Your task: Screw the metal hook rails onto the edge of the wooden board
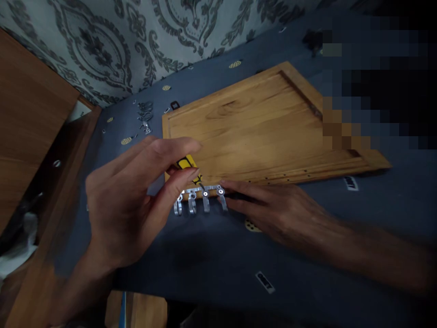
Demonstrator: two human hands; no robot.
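A wooden panel (pixel 259 123) lies flat on a dark blue patterned cloth (pixel 211 255). Along its near edge sit several small metal hooks (pixel 200 200), fixed with screws. My left hand (pixel 133 200) is curled around a yellow-handled tool (pixel 186 165) whose tip points at the hooks. My right hand (pixel 273 207) lies low on the cloth, its fingertips pressed against the rightmost hook and the panel's edge. Most of the tool is hidden inside my left hand.
Loose metal hooks (pixel 145 116) lie on the cloth beyond the panel's far left corner. A brown wooden cabinet side (pixel 30 114) stands at the left. A blurred dark area covers the upper right. Patterned wallpaper (pixel 136 41) runs behind.
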